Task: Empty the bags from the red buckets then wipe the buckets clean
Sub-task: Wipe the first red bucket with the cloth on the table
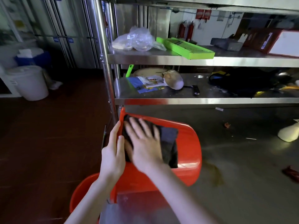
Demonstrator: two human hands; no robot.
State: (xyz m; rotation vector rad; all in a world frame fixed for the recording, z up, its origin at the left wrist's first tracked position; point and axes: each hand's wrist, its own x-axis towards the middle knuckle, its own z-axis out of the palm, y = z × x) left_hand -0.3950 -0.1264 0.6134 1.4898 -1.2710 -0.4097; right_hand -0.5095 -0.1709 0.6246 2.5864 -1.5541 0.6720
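A red bucket (pixel 187 152) lies tipped on its side on the steel table, its mouth turned left. My left hand (pixel 113 151) grips its rim, thumb over the edge. With fingers spread flat, my right hand (pixel 144 141) presses a dark cloth (pixel 169 143) against the bucket's wall. A second red bucket (pixel 84 189) stands below, at the table's near left corner, partly hidden by my left forearm.
Steel shelves (pixel 194 100) rise behind the bucket, holding a green tray (pixel 186 47), a plastic bag (pixel 137 39), leaflets and a black bag. A brown spill (pixel 213 173) stains the table to the right. A white lidded pail (pixel 29 83) stands on the floor at left.
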